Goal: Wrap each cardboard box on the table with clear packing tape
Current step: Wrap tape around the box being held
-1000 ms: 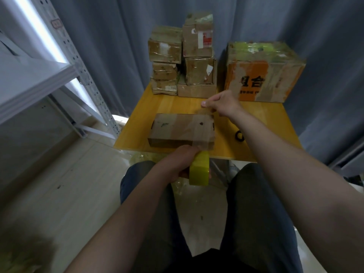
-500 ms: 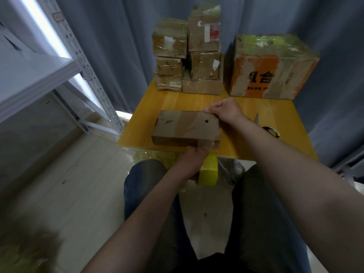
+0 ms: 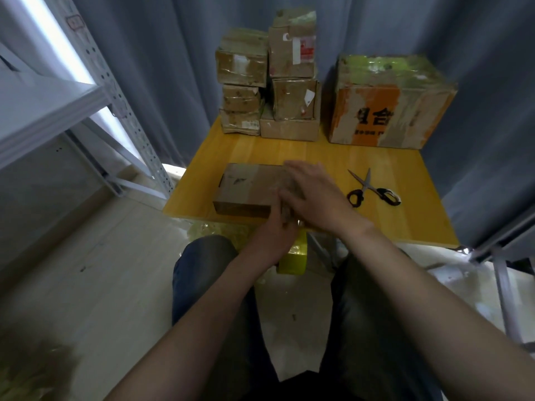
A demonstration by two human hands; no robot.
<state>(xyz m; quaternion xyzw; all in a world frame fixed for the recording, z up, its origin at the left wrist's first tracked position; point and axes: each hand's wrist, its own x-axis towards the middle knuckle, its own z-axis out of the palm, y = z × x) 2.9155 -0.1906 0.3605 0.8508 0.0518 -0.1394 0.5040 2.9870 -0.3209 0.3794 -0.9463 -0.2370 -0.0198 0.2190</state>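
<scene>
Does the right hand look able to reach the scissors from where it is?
Probably yes: the scissors lie on the table just right of the right hand, with nothing between them.

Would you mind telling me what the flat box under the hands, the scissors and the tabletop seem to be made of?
Flat box: brown cardboard, matte, with glossy clear tape across it. Scissors: pale shiny blades, likely metal; black handles, probably plastic. Tabletop: yellow with plank-like lines, wood or wood-look laminate.

Grey-blue curtain (image 3: 162, 68) behind yellow wooden worktop (image 3: 405, 215). White perforated metal shelving (image 3: 95, 70) at left, bright light strip beside it. Pale floor (image 3: 95, 264) below.
</scene>
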